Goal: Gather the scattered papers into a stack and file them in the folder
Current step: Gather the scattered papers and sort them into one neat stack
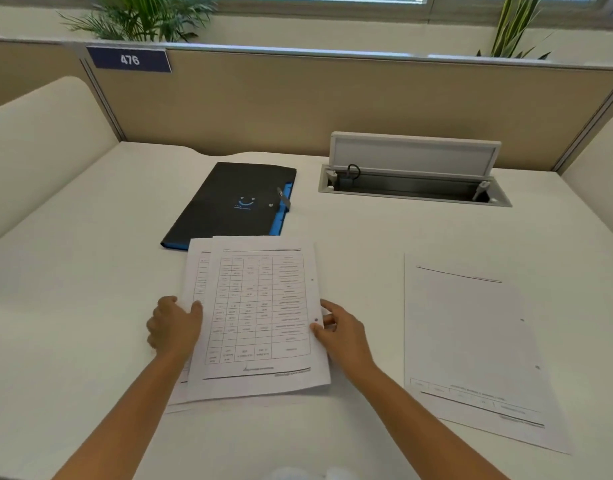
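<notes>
A: Presently, the gathering step is judged to be in hand. A partial stack of papers (256,317) is seen at the lower centre of the frame, lying on the white desk (90,271); the top sheet, printed with a table, is skewed over at least one sheet beneath, whose edge shows at the left.

B: Hand states to be recorded?

A: The left hand (173,327) is set against the stack's left edge, fingers curled, thumb laid on the paper; a grip on the sheets is indicated. The right hand (343,332) is held at the right edge, thumb on top of the sheet, fingers partly hidden beneath; the paper is pinched there.

B: What remains outside the stack?

A: One loose sheet (478,344) is noted at the lower right of the frame, well apart from the stack and untouched. The black folder (229,199), closed, with blue edging, lies just above the stack at the centre; the stack's top edge overlaps its near corner.

B: Next move?

A: It is judged that the edges must be squared, then the loose sheet fetched, probably by the right hand. The folder has yet to be opened. An open cable tray (416,188) is noted at the upper right.
</notes>
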A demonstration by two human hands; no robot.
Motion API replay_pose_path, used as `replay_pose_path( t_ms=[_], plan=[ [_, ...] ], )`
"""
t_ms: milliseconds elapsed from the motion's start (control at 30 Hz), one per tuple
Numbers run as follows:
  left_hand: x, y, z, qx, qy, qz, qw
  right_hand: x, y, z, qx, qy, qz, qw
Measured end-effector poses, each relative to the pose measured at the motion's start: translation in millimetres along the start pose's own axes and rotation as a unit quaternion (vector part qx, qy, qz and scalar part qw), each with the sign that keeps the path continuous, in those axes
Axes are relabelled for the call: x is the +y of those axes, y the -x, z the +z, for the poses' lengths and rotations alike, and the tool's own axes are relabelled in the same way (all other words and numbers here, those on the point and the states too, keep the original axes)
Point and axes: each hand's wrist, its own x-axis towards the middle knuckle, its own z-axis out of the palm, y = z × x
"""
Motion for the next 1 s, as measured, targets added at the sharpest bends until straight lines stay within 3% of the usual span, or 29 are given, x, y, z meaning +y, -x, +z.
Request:
replay_pose_path(
  t_ms=[167, 300, 467, 567, 733, 833, 900, 1000],
  plan=[
    [6, -17, 2, -0.033, 0.022, -0.001, 0.999, 6, 1, -2, 0.005, 0.031, -0.018, 0.999],
    [16, -32, 0, -0.046, 0.014, -0.062, 0.997, 9, 4, -7, 0.025, -0.05, 0.008, 0.998],
    [25, -38, 0, -0.131, 0.066, -0.092, 0.985, 14, 5, -11, 0.003, -0.038, 0.002, 0.999],
    [28, -23, 8, -0.188, 0.127, -0.064, 0.972, 17, 6, -12, -0.004, -0.027, -0.008, 1.0],
    [25, -7, 11, -0.167, 0.205, 0.021, 0.964, 16, 8, -19, 0.028, -0.03, -0.004, 0.999],
    [26, 6, 7, -0.184, 0.268, 0.082, 0.942, 14, 7, -22, 0.078, 0.07, -0.008, 0.994],
    [29, 14, 4, -0.197, 0.284, 0.132, 0.929, 8, 4, -23, 0.061, 0.1, 0.005, 0.993],
    [36, 25, -1, -0.201, 0.301, 0.191, 0.912, -7, -3, -30, 0.023, -0.026, 0.057, 0.998]
  ],
)
